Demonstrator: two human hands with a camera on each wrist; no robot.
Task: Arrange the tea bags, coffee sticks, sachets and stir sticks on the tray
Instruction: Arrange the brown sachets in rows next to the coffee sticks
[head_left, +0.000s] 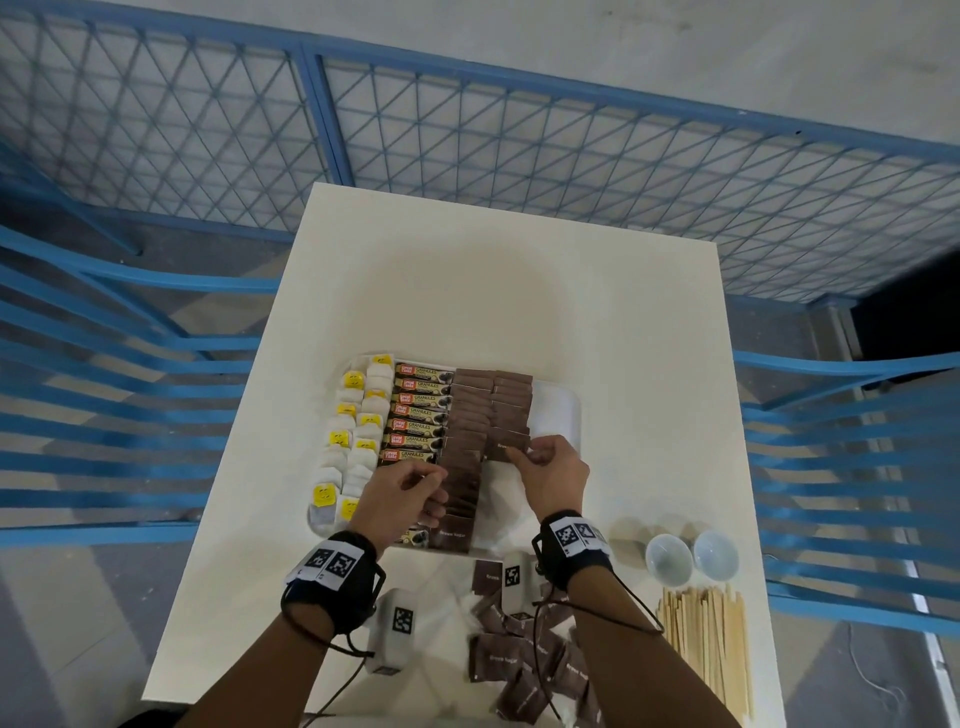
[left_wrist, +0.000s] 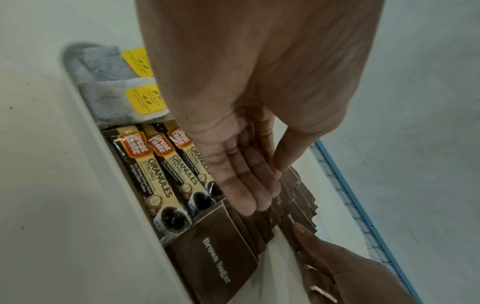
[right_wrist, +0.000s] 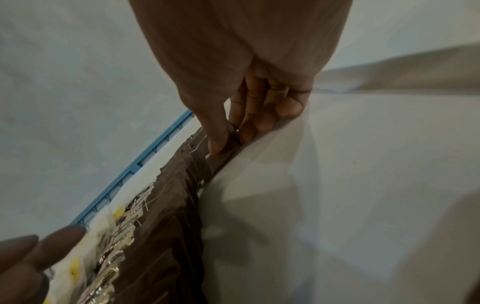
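A brown sugar sachet (head_left: 508, 451) is pinched between thumb and fingers of the right hand (head_left: 553, 475) at the near end of the second sachet row. The left hand (head_left: 402, 493), fingers straight and pressed together, is laid on the first sachet row (head_left: 464, 467). Bare tray floor (head_left: 558, 410) is left along the right rim. Tea bags (head_left: 353, 441) and coffee sticks (head_left: 418, 415) fill the left side. Stir sticks (head_left: 704, 644) lie near the table's right edge.

Head view bright, edges warped; wrist views dim, soft, shadowed.
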